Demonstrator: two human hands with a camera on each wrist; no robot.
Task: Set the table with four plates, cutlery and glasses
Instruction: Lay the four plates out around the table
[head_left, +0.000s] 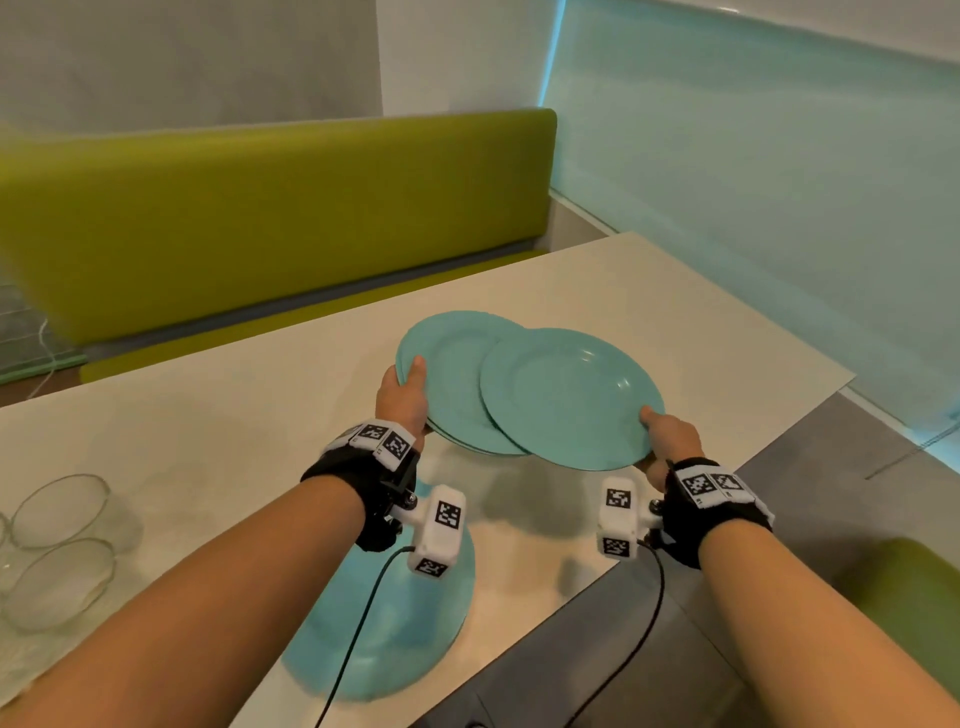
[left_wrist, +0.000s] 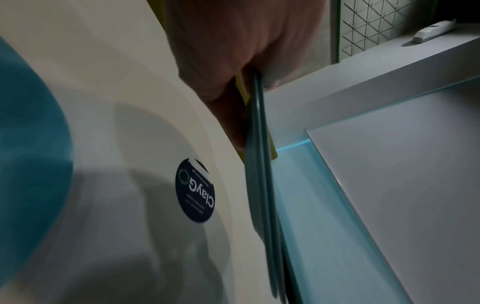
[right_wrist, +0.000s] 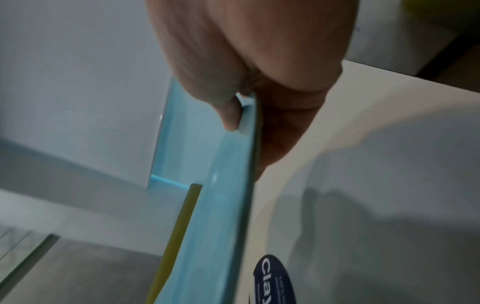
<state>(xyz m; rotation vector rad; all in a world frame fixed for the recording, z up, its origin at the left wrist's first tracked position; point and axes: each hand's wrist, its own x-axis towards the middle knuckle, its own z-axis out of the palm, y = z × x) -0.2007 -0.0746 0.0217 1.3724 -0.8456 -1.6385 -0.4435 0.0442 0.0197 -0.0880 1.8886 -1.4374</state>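
Plates above table (head_left: 649, 291), left hand (head_left: 402, 397) gripping stacked plates (head_left: 452, 374), right hand (head_left: 670, 441) pinching single plate (head_left: 566, 395)

A plate (head_left: 387, 623) lies on the table (head_left: 208, 431) at its near edge. Above the table, farther off, the right hand's plate (head_left: 571, 397) overlaps the right side of the left hand's stack (head_left: 447, 364). Two bowls (head_left: 57, 545) sit at the near left. A bench (head_left: 260, 218) runs behind the table.
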